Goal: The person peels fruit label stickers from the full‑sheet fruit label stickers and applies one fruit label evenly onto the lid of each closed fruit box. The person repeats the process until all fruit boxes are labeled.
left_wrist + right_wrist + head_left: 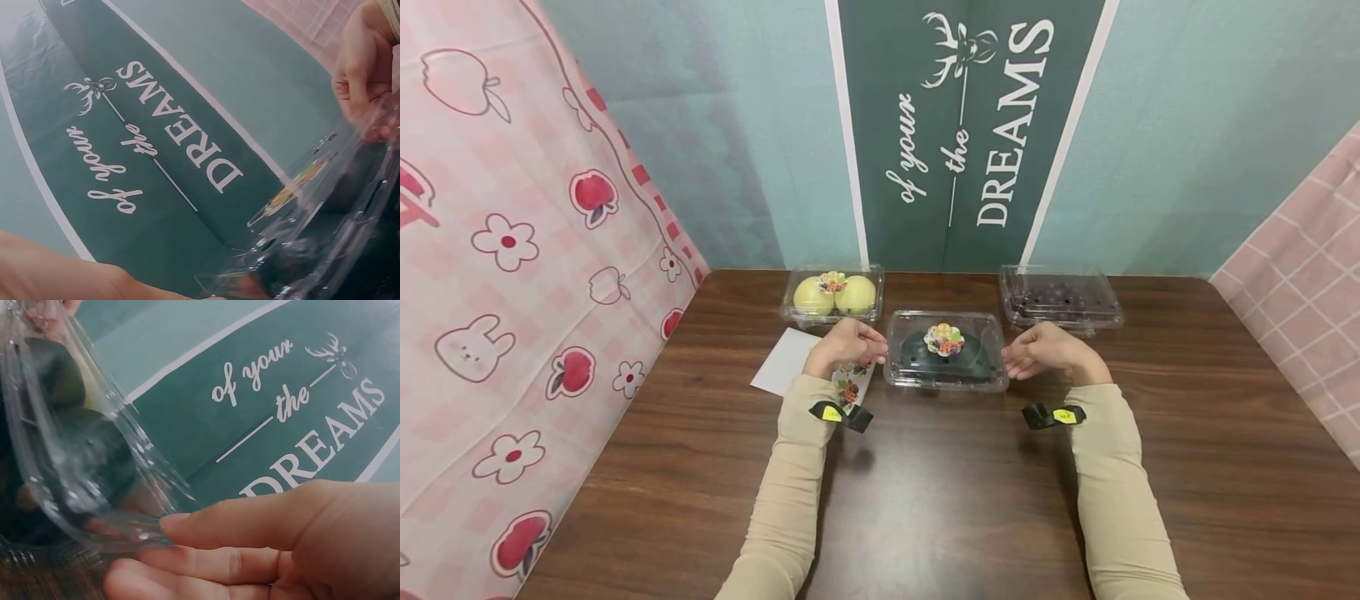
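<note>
A clear plastic fruit box (pixel 946 379) with dark green produce inside stands between my hands in the head view. A colourful fruit sticker (pixel 943 340) sits on its lid. My left hand (pixel 847 344) pinches the box's left end, and my right hand (pixel 1043 352) holds its right end. In the right wrist view, the thumb and fingers (pixel 237 525) take the box's rim (pixel 125 531) between them. Rounded dark green shapes (pixel 94 450) show through the plastic; their exact kind is unclear. Whether the box touches the table cannot be told.
A clear box with two yellow-green fruits (pixel 857 295) stands at the back left, and one with dark grapes (pixel 1056 298) at the back right. White paper (pixel 782 362) and a printed sticker sheet (pixel 853 385) lie by the left hand on the wooden table (pixel 940 500).
</note>
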Available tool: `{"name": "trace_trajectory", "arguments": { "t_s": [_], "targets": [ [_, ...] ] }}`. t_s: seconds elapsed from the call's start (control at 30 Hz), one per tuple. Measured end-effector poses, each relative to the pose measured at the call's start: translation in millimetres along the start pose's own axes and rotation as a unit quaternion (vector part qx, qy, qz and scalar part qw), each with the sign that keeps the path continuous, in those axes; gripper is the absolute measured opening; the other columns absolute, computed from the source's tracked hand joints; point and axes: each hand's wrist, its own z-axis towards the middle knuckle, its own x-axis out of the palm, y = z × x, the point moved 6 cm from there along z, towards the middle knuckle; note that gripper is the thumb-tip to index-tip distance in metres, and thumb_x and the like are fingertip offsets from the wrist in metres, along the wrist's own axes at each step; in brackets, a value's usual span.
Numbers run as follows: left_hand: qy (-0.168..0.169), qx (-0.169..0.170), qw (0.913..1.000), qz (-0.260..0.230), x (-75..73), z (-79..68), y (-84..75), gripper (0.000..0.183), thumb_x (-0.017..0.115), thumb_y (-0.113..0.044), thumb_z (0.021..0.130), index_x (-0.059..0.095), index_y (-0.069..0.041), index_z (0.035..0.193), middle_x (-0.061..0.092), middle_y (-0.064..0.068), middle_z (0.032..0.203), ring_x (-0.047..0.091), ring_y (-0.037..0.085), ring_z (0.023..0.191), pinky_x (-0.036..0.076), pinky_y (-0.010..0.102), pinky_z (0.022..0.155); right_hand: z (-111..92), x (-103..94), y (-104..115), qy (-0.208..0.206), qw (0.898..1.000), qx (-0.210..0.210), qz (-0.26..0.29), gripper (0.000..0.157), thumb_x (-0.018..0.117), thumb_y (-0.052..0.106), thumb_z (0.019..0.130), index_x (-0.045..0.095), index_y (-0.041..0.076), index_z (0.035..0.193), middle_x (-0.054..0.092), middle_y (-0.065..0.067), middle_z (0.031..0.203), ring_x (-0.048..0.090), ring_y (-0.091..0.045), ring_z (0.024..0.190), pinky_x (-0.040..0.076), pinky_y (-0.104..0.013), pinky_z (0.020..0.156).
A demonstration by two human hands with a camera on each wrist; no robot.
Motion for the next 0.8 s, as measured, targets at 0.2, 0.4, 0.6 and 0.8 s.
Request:
{"name": "trace_trajectory", "arguments": {
  "t_s": [0.2,0.4,0.6,0.8],
  "targets": [
    [-0.027,0.012,0.9995,-0.009,3.4,1.8,-1.9,0.023,0.062,-0.009,0.092,0.067,0.005,0.109,0.072,0.024,0.106,0.072,0.033,0.096,0.057,0.033,0.082,1.2,-0.2,1.7,-0.019,1.0,-0.003,0.001,0.035,0.051,0.007,0.096,0.055,-0.023,0.114,0.071,0.0,0.075,0.067,-0.004,0.067,0.06,-0.024,0.07],
    [-0.057,0.015,0.9982,-0.004,5.6,1.3,-4.6,0.02,0.062,-0.009,0.092,0.069,0.003,0.107,0.074,0.021,0.1,0.072,0.033,0.097,0.054,0.026,0.073,1.7,-1.2,1.0,-0.044,0.999,-0.008,0.007,0.038,0.048,0.006,0.097,0.05,-0.025,0.119,0.071,-0.003,0.081,0.067,-0.002,0.068,0.059,-0.023,0.069],
    [-0.099,0.015,0.9949,0.008,6.0,3.6,-5.2,0.02,0.062,-0.013,0.093,0.07,0.001,0.106,0.075,0.018,0.094,0.072,0.032,0.095,0.042,0.016,0.059,4.6,-1.0,2.3,-0.056,0.998,-0.022,0.024,0.039,0.046,0.006,0.098,0.047,-0.026,0.12,0.069,0.0,0.076,0.067,-0.002,0.066,0.06,-0.025,0.069],
    [-0.113,0.008,0.9936,-0.005,5.9,4.0,-5.1,0.022,0.061,-0.013,0.094,0.069,0.001,0.108,0.075,0.018,0.094,0.072,0.031,0.094,0.043,0.016,0.061,5.8,0.1,0.5,-0.053,0.998,-0.021,0.036,0.04,0.047,0.006,0.098,0.046,-0.026,0.122,0.07,0.001,0.076,0.067,-0.002,0.067,0.059,-0.023,0.069]
  ]
}}
